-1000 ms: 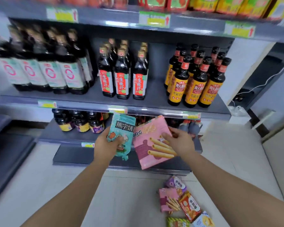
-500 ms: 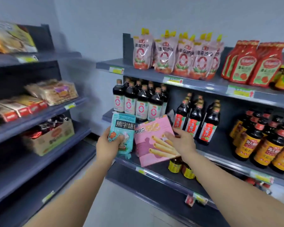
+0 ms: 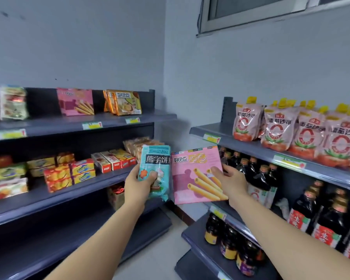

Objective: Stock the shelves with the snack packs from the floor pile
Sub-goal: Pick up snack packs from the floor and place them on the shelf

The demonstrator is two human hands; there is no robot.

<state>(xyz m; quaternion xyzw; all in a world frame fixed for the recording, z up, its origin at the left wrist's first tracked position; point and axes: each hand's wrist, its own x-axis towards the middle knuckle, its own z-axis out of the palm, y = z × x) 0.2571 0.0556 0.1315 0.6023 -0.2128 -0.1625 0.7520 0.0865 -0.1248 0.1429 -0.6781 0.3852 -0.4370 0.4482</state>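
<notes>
My left hand [image 3: 138, 183] grips a teal biscuit pack [image 3: 156, 160] upright in front of me. Beside it, my right hand [image 3: 229, 181] holds a pink box of egg rolls [image 3: 192, 172] by its right edge, thumb on the front. Both packs hang in the air between two shelf units. The left snack shelf unit [image 3: 73, 123] carries a matching pink egg-roll box [image 3: 75, 101] and orange packs [image 3: 123, 102] on its top shelf. The floor pile is out of view.
The left unit's middle shelf [image 3: 101, 178] bears boxed and wrapped snacks. At the right, another shelf unit [image 3: 251, 146] holds pink sauce pouches [image 3: 279, 126] above dark sauce bottles [image 3: 259, 174]. A strip of pale floor [image 3: 162, 257] runs between the units.
The view has swung up and left, from the sauce shelves and floor pile to the snack shelves. Both hands kept their packs and rose with them.
</notes>
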